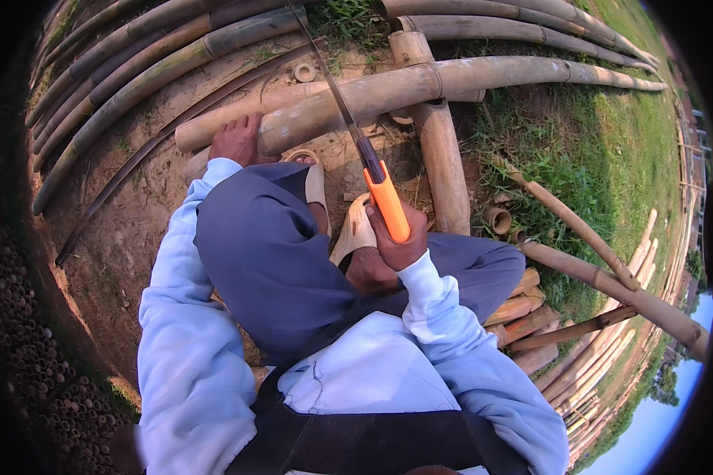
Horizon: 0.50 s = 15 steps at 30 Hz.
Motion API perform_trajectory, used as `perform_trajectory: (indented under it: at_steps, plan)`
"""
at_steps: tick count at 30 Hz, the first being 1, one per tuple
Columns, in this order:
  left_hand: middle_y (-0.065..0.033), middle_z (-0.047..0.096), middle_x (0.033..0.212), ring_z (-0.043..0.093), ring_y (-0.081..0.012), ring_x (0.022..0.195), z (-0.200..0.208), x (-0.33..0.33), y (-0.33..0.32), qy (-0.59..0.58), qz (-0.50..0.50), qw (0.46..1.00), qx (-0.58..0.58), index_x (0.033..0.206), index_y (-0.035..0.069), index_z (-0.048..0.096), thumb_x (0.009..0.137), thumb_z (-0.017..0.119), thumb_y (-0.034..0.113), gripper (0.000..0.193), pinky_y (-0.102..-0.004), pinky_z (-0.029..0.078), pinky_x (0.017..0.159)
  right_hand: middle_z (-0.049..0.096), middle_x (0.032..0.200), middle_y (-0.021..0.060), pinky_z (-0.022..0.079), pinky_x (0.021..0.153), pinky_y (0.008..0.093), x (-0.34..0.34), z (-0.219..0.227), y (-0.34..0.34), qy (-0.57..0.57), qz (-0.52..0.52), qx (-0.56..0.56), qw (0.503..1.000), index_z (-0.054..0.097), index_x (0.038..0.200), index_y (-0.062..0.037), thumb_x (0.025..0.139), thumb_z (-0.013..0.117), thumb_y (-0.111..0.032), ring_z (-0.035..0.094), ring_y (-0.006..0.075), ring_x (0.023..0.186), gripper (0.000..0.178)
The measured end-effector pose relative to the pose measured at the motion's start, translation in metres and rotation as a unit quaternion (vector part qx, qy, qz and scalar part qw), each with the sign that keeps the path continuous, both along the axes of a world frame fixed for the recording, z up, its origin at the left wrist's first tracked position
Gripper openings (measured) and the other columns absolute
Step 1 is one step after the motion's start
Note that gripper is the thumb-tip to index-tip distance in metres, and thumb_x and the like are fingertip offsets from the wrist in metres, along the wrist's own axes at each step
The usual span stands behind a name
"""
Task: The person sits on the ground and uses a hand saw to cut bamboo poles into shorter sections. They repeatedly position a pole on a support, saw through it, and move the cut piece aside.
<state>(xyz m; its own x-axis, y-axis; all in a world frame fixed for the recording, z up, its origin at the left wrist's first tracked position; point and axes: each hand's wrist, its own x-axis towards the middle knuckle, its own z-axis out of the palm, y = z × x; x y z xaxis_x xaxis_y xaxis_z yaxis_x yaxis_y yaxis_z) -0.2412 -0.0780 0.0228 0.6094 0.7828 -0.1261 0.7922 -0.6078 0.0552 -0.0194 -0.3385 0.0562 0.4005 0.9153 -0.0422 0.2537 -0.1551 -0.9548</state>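
Note:
My right hand (400,237) is closed round the orange handle of a handsaw (387,198). Its long thin blade points away from me and crosses over a thick bamboo pole (348,101). My left hand (238,141) grips a second bamboo pole (194,133) lying alongside, close to the thick pole's left end; the undersides of its fingers are hidden. Both poles lie across a short bamboo log (444,166). Whether the saw's teeth touch the bamboo I cannot tell. My sandalled feet are just behind the poles, on my near side.
Long bamboo poles (146,87) lie at the far left, with more (515,32) at the far right. A dark split strip (146,154) curves over the dirt. Cut pieces (523,317) sit at my right, near a slanting pole (610,289). Stacked bamboo ends (24,340) fill the lower left.

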Motion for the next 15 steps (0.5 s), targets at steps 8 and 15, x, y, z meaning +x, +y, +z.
perform_trajectory:
  at_steps: [8, 15]
  plan:
    - [-0.0171, 0.065, 0.113, 0.064, -0.0361, 0.107, -0.004, -0.001, 0.002, 0.019, 0.004, 0.999, -0.032, 0.128, 0.007, 0.053, 0.061, 0.088, 0.053, 0.089, -0.0438, 0.049, 0.096, 0.072, 0.081, 0.0137, 0.055, 0.068, 0.0320, -0.014, 0.074, -0.069, -0.065, -0.014, 0.017, 0.998, 0.069, 0.117, 0.0001, 0.086, 0.069, -0.003, 0.073, 0.0234, 0.073, 0.030]
    - [-0.0176, 0.064, 0.119, 0.063, -0.0381, 0.110, -0.001, 0.000, 0.002, -0.006, 0.008, 1.000, -0.023, 0.134, 0.008, 0.050, 0.061, 0.088, 0.048, 0.091, -0.0452, 0.050, 0.097, 0.065, 0.071, 0.0133, 0.050, 0.061, 0.0332, 0.005, 0.009, 0.028, 0.068, -0.004, -0.014, 0.998, 0.066, 0.093, 0.0026, 0.089, 0.071, -0.008, 0.065, 0.0199, 0.063, 0.012]
